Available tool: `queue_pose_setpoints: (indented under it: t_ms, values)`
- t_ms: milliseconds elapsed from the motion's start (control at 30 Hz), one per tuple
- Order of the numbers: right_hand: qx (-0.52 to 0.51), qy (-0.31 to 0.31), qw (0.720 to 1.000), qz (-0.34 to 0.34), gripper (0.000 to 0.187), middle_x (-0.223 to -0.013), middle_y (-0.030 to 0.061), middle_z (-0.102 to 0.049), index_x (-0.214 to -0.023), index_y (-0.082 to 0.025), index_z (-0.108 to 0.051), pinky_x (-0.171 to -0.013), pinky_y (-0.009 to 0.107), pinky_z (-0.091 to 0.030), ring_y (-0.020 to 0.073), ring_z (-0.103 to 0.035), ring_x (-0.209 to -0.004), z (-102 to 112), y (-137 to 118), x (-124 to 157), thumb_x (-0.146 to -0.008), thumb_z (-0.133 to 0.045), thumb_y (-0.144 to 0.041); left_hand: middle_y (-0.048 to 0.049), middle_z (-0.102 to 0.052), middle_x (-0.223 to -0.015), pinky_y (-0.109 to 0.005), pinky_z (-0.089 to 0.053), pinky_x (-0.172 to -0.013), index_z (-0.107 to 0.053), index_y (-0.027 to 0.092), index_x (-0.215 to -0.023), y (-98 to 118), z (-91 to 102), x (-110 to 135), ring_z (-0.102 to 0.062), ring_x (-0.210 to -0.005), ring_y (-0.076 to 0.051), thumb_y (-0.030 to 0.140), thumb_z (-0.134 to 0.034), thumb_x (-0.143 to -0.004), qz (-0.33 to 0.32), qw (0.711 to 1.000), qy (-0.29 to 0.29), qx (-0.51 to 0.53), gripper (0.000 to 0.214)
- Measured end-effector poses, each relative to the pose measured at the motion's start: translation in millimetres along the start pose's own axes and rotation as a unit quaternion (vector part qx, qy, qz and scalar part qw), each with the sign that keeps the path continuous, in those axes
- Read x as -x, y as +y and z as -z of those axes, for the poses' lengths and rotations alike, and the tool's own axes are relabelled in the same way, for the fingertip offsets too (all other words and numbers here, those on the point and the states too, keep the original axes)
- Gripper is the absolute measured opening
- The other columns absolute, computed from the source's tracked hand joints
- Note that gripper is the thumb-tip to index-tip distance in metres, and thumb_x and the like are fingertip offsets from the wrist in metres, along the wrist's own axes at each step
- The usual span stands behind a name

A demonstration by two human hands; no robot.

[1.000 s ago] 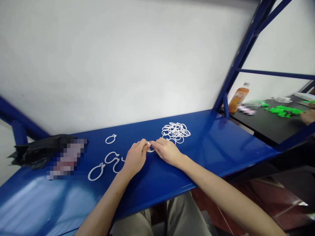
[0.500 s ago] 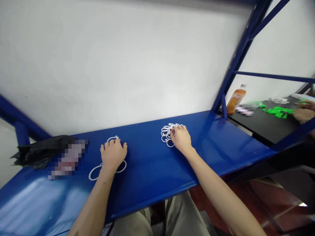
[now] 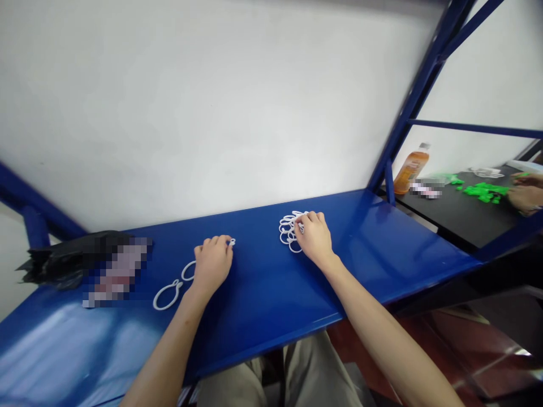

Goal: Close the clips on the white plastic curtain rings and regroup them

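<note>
My left hand [image 3: 213, 263] is over the blue table [image 3: 254, 299], fingers curled on a white curtain ring [image 3: 232, 242]; only its small eyelet shows past the fingertips. Just left of that hand lie two more rings, a nearer ring [image 3: 166, 297] with its eyelet toward the hand and another ring [image 3: 185, 272] partly covered by the hand. My right hand [image 3: 314, 234] rests at the right side of a pile of white rings [image 3: 288, 226], thumb and fingertips closed together at the pile's edge. The hand hides what they pinch.
A black plastic bag [image 3: 63, 260] and a blurred-out packet [image 3: 119, 274] lie at the table's left. Beyond the blue frame post [image 3: 418, 90], a black table [image 3: 449, 212] holds an orange drink bottle [image 3: 411, 169], green pieces [image 3: 483, 192] and another person's hands [image 3: 526, 195].
My left hand has moved right, its spread fingers now closed on a ring. Of the rings it partly covered, the nearer one now shows whole. My right hand stays at the pile.
</note>
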State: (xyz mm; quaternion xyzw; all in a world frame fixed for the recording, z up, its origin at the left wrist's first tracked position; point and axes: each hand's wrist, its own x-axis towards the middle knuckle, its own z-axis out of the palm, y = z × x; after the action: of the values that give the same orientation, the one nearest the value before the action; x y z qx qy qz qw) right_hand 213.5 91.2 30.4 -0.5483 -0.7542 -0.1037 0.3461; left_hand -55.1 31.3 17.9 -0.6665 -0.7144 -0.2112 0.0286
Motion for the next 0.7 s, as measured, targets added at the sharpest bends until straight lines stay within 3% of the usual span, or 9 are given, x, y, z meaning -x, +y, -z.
queue_pose_setpoints:
  t_ms: [100, 233, 333, 533, 700]
  values:
    - [-0.117, -0.027, 0.991, 0.063, 0.015, -0.1, 0.0105, -0.068, -0.098, -0.018, -0.069, -0.095, 0.042, -0.047, 0.0268, -0.056, -0.102, 3, -14, 3, -0.097, -0.057, -0.026, -0.008, -0.069, -0.096, -0.038, -0.051, -0.087, -0.064, 0.019, -0.113, 16, 1.0, 3, -0.065, -0.09, -0.022, 0.034, -0.045, -0.094, -0.051, 0.974, -0.015, 0.219, 0.03]
    - [-0.259, -0.126, 0.95, 0.117, 0.019, -0.105, 0.0071, -0.07, -0.112, -0.02, -0.064, -0.089, 0.035, -0.05, 0.0208, -0.063, -0.098, 0, -34, 13, -0.096, -0.062, -0.03, -0.0028, -0.071, -0.087, -0.034, -0.055, -0.082, -0.061, 0.02, -0.115, 36, 4.8, 9, -0.071, -0.081, -0.019, 0.045, -0.051, -0.093, -0.021, 0.9, -0.097, 0.424, 0.034]
    - [-0.304, -0.156, 0.933, 0.115, 0.013, -0.097, 0.0048, -0.071, -0.108, -0.019, -0.064, -0.081, 0.031, -0.05, 0.017, -0.065, -0.087, -6, -42, 18, -0.099, -0.055, -0.024, -0.0014, -0.071, -0.081, -0.036, -0.056, -0.085, -0.061, 0.019, -0.113, 42, 5.9, 11, -0.072, -0.078, -0.019, 0.046, -0.054, -0.092, 0.005, 0.873, -0.118, 0.473, 0.035]
    - [-0.361, -0.132, 0.914, 0.13, 0.005, -0.086, 0.0028, -0.066, -0.093, -0.019, -0.06, -0.076, 0.029, -0.049, 0.0166, -0.062, -0.08, -14, -44, 22, -0.097, -0.058, -0.022, -0.0018, -0.069, -0.082, -0.036, -0.059, -0.077, -0.063, 0.017, -0.11, 40, 3.5, 10, -0.069, -0.076, -0.018, 0.049, -0.068, -0.083, 0.039, 0.82, -0.132, 0.555, 0.042]
    - [-0.374, -0.14, 0.896, 0.193, 0.013, -0.086, 0.0032, -0.063, -0.089, -0.021, -0.058, -0.077, 0.029, -0.048, 0.0169, -0.057, -0.081, -14, -42, 24, -0.099, -0.05, -0.019, 0.0014, -0.065, -0.074, -0.034, -0.058, -0.073, -0.06, 0.017, -0.101, 41, 5.5, 15, -0.068, -0.069, -0.016, 0.048, -0.076, -0.077, 0.012, 0.797, -0.193, 0.572, 0.042]
